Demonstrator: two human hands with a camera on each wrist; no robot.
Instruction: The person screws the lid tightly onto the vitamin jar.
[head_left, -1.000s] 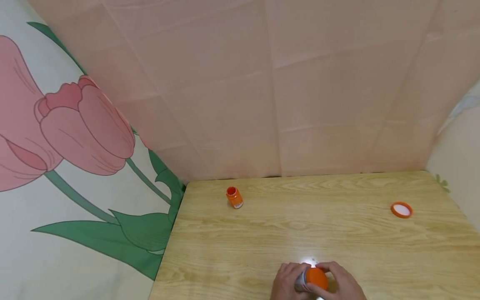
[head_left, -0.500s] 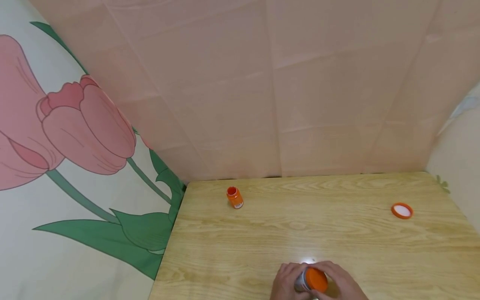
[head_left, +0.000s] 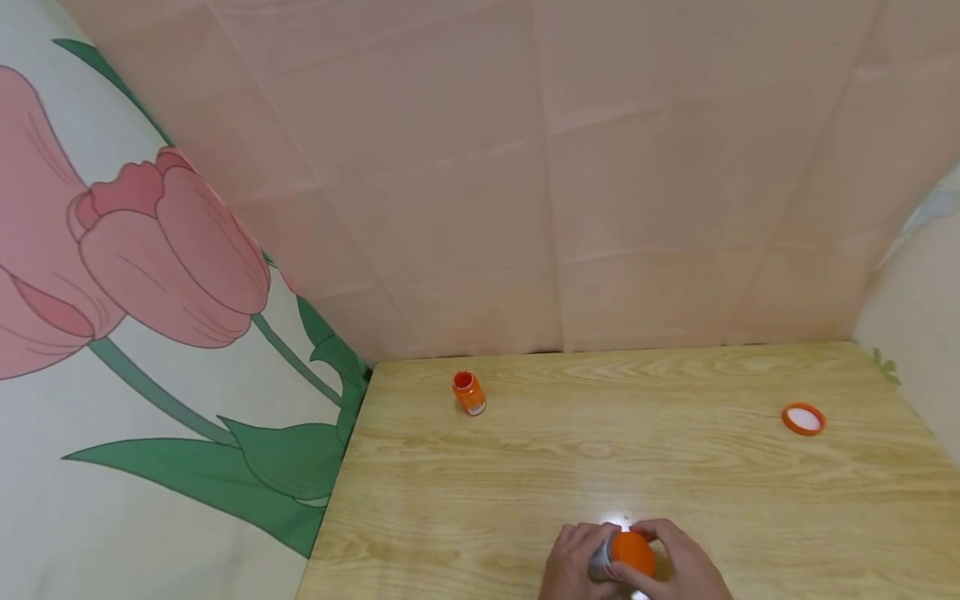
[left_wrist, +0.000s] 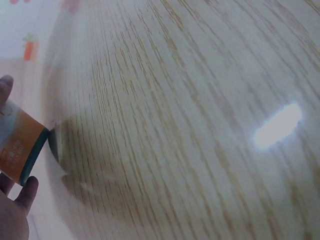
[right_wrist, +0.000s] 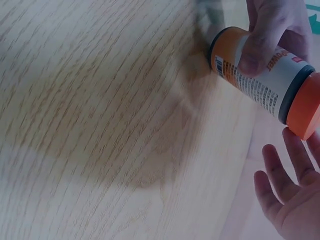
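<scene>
A jar with an orange-and-white printed label (right_wrist: 252,92) and an orange lid (head_left: 633,553) is held tilted low over the table, at the bottom of the head view. My left hand (head_left: 573,560) grips its body, thumb across the label in the right wrist view. On the other side, my right hand (head_left: 686,563) pinches the lid between thumb and forefinger in the head view. Its remaining fingers (right_wrist: 280,175) are spread below the lid in the right wrist view. The left wrist view catches only the jar's dark-rimmed base end (left_wrist: 22,145) between fingertips.
On the wood-grain table (head_left: 480,483), a small uncapped orange bottle (head_left: 470,395) stands at the back left. A loose orange lid with white inside (head_left: 803,419) lies at the right. Behind is a pinkish cloth (head_left: 555,183); tulip-patterned fabric (head_left: 172,250) covers the left.
The right fingers have shifted round the lid and come back to about where they were one second ago. The left hand has stayed on the jar's body.
</scene>
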